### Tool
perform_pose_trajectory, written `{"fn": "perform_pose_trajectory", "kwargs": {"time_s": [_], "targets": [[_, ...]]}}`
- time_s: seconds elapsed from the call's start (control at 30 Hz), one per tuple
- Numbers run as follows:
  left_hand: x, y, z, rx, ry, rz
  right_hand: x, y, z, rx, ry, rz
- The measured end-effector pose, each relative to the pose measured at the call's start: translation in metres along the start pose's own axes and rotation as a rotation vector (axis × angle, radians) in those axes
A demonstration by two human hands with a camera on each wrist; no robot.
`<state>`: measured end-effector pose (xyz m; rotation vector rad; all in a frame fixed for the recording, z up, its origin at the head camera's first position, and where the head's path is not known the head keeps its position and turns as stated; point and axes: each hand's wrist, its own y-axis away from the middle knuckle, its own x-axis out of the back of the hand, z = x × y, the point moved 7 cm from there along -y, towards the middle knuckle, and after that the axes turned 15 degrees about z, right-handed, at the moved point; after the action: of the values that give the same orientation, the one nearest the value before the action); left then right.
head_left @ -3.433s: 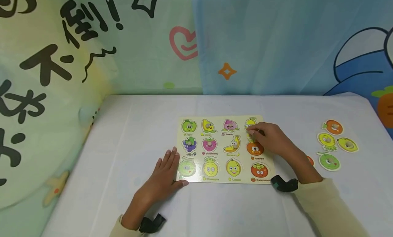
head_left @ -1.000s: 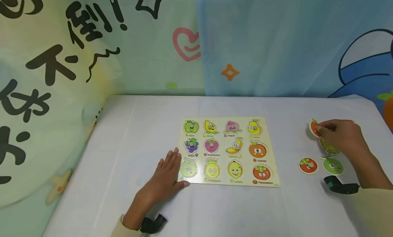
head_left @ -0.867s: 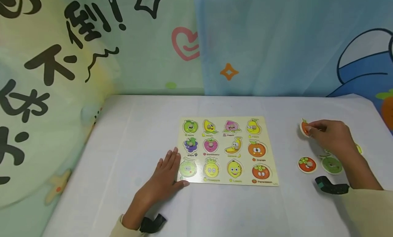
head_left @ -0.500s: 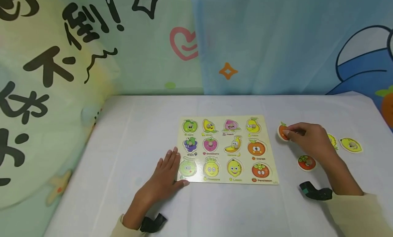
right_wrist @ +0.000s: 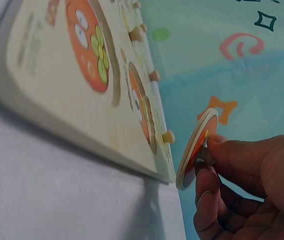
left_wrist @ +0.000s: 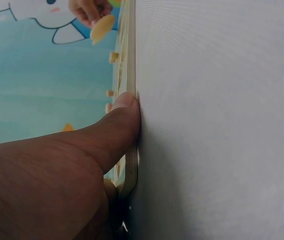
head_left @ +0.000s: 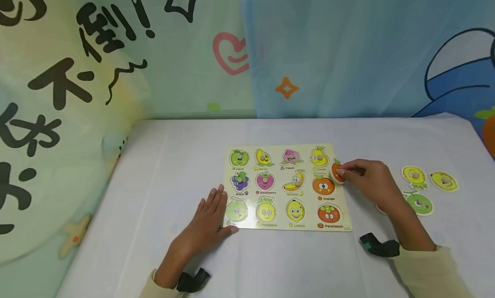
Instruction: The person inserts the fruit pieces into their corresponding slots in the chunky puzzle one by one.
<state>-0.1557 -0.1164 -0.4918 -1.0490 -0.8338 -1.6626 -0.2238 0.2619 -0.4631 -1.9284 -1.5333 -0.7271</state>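
My right hand [head_left: 373, 182] pinches an orange puzzle piece [head_left: 335, 171] by its knob, tilted and raised at the right edge of the fruit puzzle board [head_left: 280, 193]. In the right wrist view the piece's round wooden edge faces the board, apart from it. The board's printed orange recess [head_left: 323, 185] lies just left of the held piece. Flat on the table, my left hand [head_left: 206, 220] has straight fingers along the board's left edge; its thumb [left_wrist: 124, 112] presses against the board's side in the left wrist view. Knobbed pieces fill the top row and part of the middle row.
Right of the board lie a pineapple piece [head_left: 414, 177], a lemon piece [head_left: 444, 181] and a green melon piece [head_left: 419, 203]. A red persimmon piece [head_left: 380, 209] is mostly hidden behind the right forearm. A printed cloth [head_left: 328, 53] hangs behind the white table [head_left: 290, 263].
My right hand let go of the pear piece in the board, took the orange piece from the loose pieces at the right, and has carried it left to the board. The left hand stays put.
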Motion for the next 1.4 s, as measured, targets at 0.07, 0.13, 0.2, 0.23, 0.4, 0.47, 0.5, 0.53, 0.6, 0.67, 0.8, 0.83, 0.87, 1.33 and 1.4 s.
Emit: {"fn": "perform_pose_trajectory", "kwargs": {"time_s": [0.07,0.13,0.2,0.23,0.4,0.47,0.5,0.53,0.6,0.67,0.8,0.83,0.87,1.33,1.4], "targets": [[0.000,0.000,-0.001,0.007,-0.001,-0.001,-0.002,0.001,-0.005,0.024,0.012,0.009],[0.000,0.001,-0.001,0.011,-0.008,-0.001,-0.006,0.002,-0.010,0.054,0.019,0.007],[0.000,0.001,-0.003,0.016,-0.019,-0.001,-0.009,0.003,-0.015,0.067,0.017,-0.004],[0.000,0.002,-0.003,0.019,-0.023,-0.001,-0.011,0.004,-0.017,0.072,0.012,-0.009],[0.000,0.001,-0.001,0.007,-0.011,0.001,-0.013,0.007,-0.018,0.065,0.011,-0.021],[0.001,0.000,0.001,0.001,-0.005,0.006,-0.015,0.008,-0.018,0.074,0.013,-0.028],[0.001,0.000,0.001,0.000,-0.006,0.008,-0.016,0.008,-0.019,0.088,0.007,-0.042],[0.001,0.000,0.001,-0.001,-0.006,0.010,-0.018,0.009,-0.019,0.099,-0.001,-0.054],[0.002,0.000,0.001,-0.003,-0.008,0.013,-0.022,0.010,-0.021,0.124,-0.008,-0.076],[0.002,0.000,0.002,-0.006,-0.007,0.012,-0.026,0.011,-0.021,0.138,-0.008,-0.093],[0.002,0.000,0.003,-0.017,0.007,0.015,-0.030,0.013,-0.021,0.151,0.010,-0.094],[0.003,0.000,0.003,-0.018,0.006,0.016,-0.031,0.013,-0.021,0.152,0.016,-0.091],[0.003,0.000,0.003,-0.019,0.007,0.018,-0.031,0.013,-0.021,0.155,0.023,-0.088],[0.001,0.000,0.003,-0.020,-0.002,0.021,-0.036,0.019,-0.026,0.157,0.094,-0.085],[0.002,0.000,0.003,-0.021,-0.006,0.023,-0.036,0.021,-0.029,0.169,0.118,-0.078]]}}
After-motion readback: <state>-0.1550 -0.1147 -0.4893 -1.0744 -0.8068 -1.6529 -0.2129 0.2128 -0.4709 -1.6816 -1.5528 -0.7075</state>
